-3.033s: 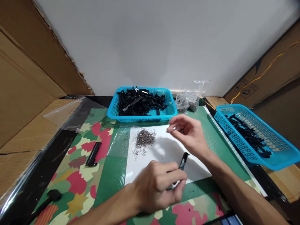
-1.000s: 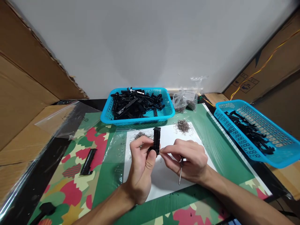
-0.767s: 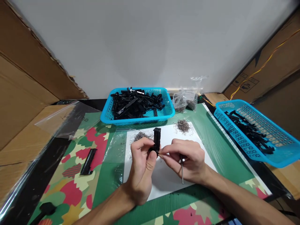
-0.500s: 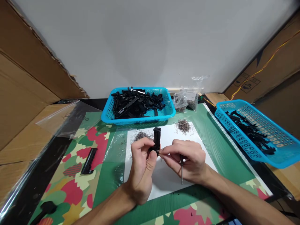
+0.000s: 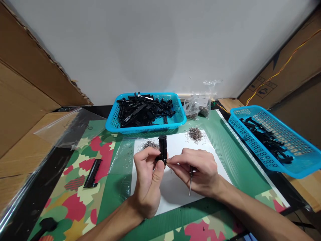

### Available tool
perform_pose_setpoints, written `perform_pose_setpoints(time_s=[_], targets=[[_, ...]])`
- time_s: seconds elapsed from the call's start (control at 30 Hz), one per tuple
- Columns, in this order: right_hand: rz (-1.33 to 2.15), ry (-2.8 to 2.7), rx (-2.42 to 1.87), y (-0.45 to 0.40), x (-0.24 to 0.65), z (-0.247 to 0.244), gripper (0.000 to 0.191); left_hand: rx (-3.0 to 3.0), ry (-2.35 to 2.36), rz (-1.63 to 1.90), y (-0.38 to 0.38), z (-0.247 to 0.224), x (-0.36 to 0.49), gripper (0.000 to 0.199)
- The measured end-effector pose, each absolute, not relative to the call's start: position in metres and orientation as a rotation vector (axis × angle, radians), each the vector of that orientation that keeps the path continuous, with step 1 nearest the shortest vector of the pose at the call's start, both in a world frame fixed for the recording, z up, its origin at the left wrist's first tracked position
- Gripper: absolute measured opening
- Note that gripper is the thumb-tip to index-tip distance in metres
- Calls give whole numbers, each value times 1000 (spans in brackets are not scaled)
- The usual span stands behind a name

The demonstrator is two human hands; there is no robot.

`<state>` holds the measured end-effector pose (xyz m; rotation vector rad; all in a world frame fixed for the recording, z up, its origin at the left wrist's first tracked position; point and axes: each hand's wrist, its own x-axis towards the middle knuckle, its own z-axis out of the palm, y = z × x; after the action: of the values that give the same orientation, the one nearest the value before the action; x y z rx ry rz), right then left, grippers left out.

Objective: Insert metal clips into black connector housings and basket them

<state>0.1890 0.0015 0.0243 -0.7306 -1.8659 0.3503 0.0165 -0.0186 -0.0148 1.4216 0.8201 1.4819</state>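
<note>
A black plastic part (image 5: 163, 147) stands upright between the thumb and fingers of my left hand (image 5: 149, 182), above a white sheet (image 5: 178, 192). My right hand (image 5: 200, 170) pinches at the part's lower end with thumb and index finger; whatever small piece is between those tips is too small to make out. A thin metal rod tool (image 5: 190, 182) is also held in my right hand, tucked under the curled fingers and pointing down. Small wire springs lie in one pile (image 5: 150, 144) behind my left hand and another pile (image 5: 195, 134) behind my right.
A blue basket (image 5: 145, 128) of black parts stands at the back, another (image 5: 301, 173) at the right. Plastic bags of small metal pieces (image 5: 203, 110) lie between them. A similar black part (image 5: 92, 173) rests on the left, with a black tool (image 5: 47, 225) at the lower left.
Both hands and the held black part have shifted slightly left in view, and the whole scene has also moved a little left. The grips look the same.
</note>
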Motion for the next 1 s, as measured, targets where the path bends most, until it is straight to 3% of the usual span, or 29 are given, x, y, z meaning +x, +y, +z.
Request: perform_pose_setpoints(time_s=[0.43, 1.0], targets=[[289, -1919, -740, -1, 192, 25, 14, 1514, 807, 1590, -19, -20, 16, 42], [165, -1985, -725, -3, 193, 22, 17, 1493, 780, 1615, -18, -13, 18, 43]])
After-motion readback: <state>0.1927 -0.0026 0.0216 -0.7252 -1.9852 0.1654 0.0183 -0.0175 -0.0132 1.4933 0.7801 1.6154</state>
